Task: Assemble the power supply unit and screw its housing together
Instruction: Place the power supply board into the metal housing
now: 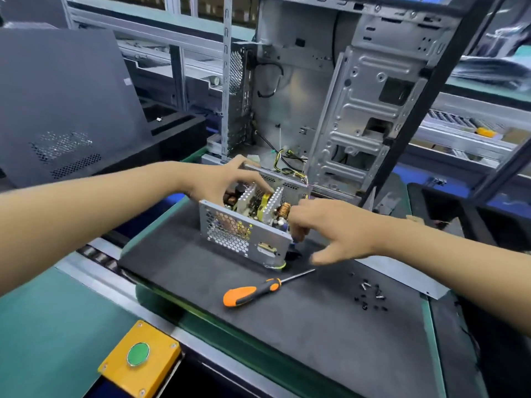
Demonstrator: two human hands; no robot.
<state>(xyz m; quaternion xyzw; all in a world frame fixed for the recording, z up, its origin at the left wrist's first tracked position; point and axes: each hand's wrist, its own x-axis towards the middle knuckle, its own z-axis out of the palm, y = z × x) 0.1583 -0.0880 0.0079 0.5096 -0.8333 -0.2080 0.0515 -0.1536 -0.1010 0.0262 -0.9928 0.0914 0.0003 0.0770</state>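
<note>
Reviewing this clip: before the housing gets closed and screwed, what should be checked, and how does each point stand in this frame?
1. Open grey metal power supply housing sits flat on the dark mat: ok.
2. Left hand steadies the housing's far wall: ok.
3. Right hand is clear of the internals: not ok, its fingers reach in beside the copper coil.
4. Orange-and-black-handled screwdriver within reach: ok, lying on the mat in front of the housing.
5. Small black screws available: ok, scattered on the mat at right.
6. Cover in place over the board: not ok, internals exposed.
</note>
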